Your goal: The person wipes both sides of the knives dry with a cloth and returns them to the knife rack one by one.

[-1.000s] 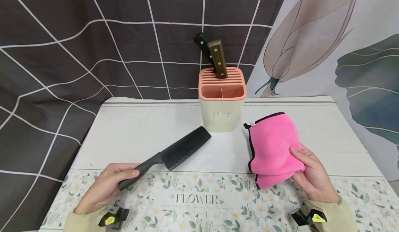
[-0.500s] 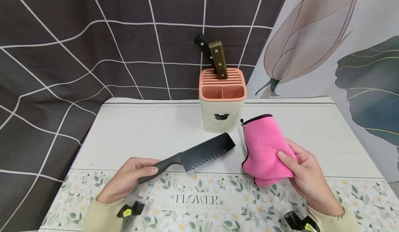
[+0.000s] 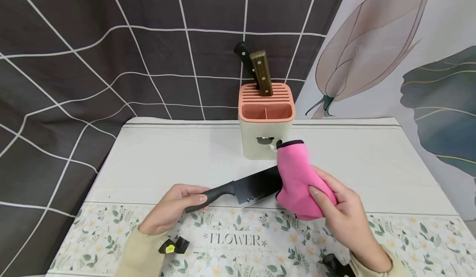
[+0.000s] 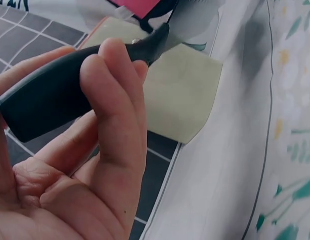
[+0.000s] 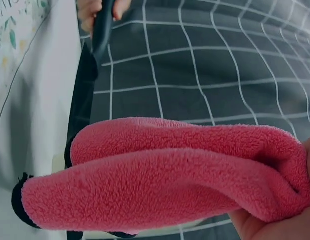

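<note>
My left hand (image 3: 174, 206) grips the black handle of a kitchen knife (image 3: 256, 187), a broad cleaver-like blade pointing right above the table. In the left wrist view, fingers curl round the knife handle (image 4: 49, 92). My right hand (image 3: 343, 213) holds a folded pink cloth (image 3: 299, 177) with black edging, thumb on top. From the head, the cloth covers the blade's tip end. The right wrist view shows the fluffy cloth (image 5: 160, 180) folded in two layers, with the blade (image 5: 83, 95) running down to its fold; whether they touch I cannot tell.
Behind the blade stands a cream knife holder (image 3: 250, 142) with a slotted orange top. Two knives stand in it, one with a brown handle (image 3: 263, 76) and one with a black handle (image 3: 243, 56). A flower-printed mat (image 3: 234, 244) covers the table's front. A dark grid curtain (image 3: 156, 49) hangs behind.
The knife has moved right in my left hand. My right hand has brought the cloth left, and it has folded narrower. The blade's tip end has passed behind the cloth.
</note>
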{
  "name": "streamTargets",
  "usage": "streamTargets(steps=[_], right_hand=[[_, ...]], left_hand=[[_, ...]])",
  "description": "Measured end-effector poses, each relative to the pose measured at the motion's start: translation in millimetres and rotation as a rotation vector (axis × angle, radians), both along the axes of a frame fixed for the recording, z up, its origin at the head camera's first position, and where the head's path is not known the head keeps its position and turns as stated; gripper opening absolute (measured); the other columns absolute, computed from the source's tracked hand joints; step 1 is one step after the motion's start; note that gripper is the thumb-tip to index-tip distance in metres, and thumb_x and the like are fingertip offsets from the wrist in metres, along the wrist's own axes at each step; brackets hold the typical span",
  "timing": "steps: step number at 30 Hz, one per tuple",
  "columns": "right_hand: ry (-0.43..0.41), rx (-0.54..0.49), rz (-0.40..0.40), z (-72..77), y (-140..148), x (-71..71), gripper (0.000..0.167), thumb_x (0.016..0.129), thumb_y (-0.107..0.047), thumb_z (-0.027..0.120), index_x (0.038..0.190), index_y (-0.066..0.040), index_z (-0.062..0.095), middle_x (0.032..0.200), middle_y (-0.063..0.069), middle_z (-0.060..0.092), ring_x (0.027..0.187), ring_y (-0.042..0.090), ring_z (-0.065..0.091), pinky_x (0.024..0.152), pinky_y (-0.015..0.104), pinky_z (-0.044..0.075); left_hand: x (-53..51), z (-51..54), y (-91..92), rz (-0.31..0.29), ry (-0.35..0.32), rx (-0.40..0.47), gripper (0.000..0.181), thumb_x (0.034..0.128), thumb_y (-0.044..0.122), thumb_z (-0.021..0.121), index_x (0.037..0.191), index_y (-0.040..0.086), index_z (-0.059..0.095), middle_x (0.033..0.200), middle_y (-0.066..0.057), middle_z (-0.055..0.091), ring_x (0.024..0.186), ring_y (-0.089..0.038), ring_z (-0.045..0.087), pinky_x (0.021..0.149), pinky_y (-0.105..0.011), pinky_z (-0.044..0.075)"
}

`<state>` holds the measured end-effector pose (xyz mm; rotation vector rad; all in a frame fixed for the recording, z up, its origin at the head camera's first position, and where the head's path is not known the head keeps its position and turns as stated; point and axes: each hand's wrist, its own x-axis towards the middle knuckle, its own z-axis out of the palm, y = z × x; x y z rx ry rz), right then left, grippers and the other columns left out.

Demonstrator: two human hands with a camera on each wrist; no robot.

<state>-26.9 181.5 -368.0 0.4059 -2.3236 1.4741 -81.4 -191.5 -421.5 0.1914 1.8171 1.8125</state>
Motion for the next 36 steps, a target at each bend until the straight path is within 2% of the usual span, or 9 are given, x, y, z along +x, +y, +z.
streamTargets(steps=[7,10,12,14,16,19,27,32,36], right_hand=[[0.217,0.098,0.053,-7.2,-24,-6.1,0.059,0.08,0.022,0.063,0.135,-0.001,0.062,0.12,0.014,0.069,0.073,0.003,0.058,0.072,0.013,0.051],[0.271,0.106,0.117,-10.8,-35,-7.2,0.057,0.081,0.019,0.06,0.136,0.001,0.06,0.121,0.014,0.068,0.062,0.0,0.049,0.062,0.011,0.048],[0.267,0.139,0.152,-12.8,-42,-5.9,0.05,0.089,0.012,0.056,0.138,0.0,0.058,0.125,0.015,0.066,0.067,0.001,0.053,0.064,0.01,0.047],[0.252,0.191,0.181,-14.9,-48,-4.1,0.041,0.1,-0.001,0.051,0.14,-0.001,0.057,0.128,0.015,0.065,0.075,0.005,0.061,0.075,0.009,0.049],[0.234,0.25,0.205,-17.1,-54,-2.4,0.039,0.107,-0.016,0.046,0.142,-0.002,0.055,0.133,0.013,0.063,0.097,0.015,0.067,0.094,0.013,0.046],[0.225,0.317,0.235,-21.5,-62,-1.6,0.042,0.108,-0.022,0.042,0.144,-0.004,0.053,0.141,0.012,0.058,0.126,0.026,0.058,0.112,0.024,0.035],[0.225,0.443,0.334,-39.0,-74,-4.0,0.043,0.106,-0.013,0.045,0.148,-0.006,0.048,0.15,0.009,0.051,0.138,0.028,0.048,0.116,0.036,0.033],[0.24,0.548,0.318,-45.9,-79,-3.8,0.064,0.088,0.003,0.065,0.149,-0.007,0.048,0.152,0.007,0.049,0.14,0.028,0.045,0.115,0.042,0.035],[0.227,0.597,0.284,-49.1,-80,-2.9,0.07,0.082,0.01,0.066,0.148,-0.005,0.049,0.152,0.007,0.049,0.14,0.028,0.045,0.112,0.045,0.038]], left_hand=[[-3.9,-1.9,12.5,0.005,0.004,0.048,0.043,0.0953,0.011,0.066,0.128,-0.016,0.058,0.115,-0.021,0.069,0.093,-0.018,0.07,0.088,-0.027,0.055],[-5.2,-1.6,17.2,0.007,0.0,0.055,0.043,0.0959,0.011,0.065,0.129,-0.016,0.057,0.123,-0.022,0.067,0.099,-0.022,0.07,0.09,-0.027,0.054],[-6.0,-1.5,20.6,0.009,-0.003,0.06,0.042,0.0964,0.01,0.064,0.129,-0.016,0.057,0.128,-0.024,0.064,0.103,-0.026,0.07,0.091,-0.028,0.054],[-7.0,-1.7,23.8,0.007,-0.004,0.066,0.041,0.0976,0.01,0.062,0.13,-0.016,0.057,0.131,-0.025,0.061,0.104,-0.028,0.069,0.093,-0.029,0.053],[-8.1,-2.0,26.9,0.001,-0.005,0.077,0.041,0.0986,0.01,0.061,0.13,-0.016,0.056,0.133,-0.026,0.06,0.104,-0.028,0.07,0.093,-0.03,0.054],[-9.5,-2.6,30.3,-0.009,0.002,0.094,0.04,0.0997,0.011,0.059,0.131,-0.015,0.056,0.133,-0.025,0.061,0.1,-0.024,0.07,0.091,-0.029,0.054],[-10.6,-3.6,32.5,0.004,0.019,0.121,0.04,0.0979,0.007,0.06,0.126,-0.02,0.055,0.116,-0.016,0.071,0.084,-0.012,0.069,0.083,-0.027,0.057],[-10.6,-2.5,31.9,-0.004,0.023,0.122,0.04,0.0977,0.007,0.06,0.127,-0.02,0.055,0.109,-0.009,0.073,0.084,-0.012,0.069,0.084,-0.03,0.058],[-10.3,-2.2,31.0,0.002,0.018,0.133,0.039,0.0974,0.006,0.061,0.126,-0.02,0.056,0.11,-0.009,0.073,0.085,-0.013,0.07,0.084,-0.031,0.058]])
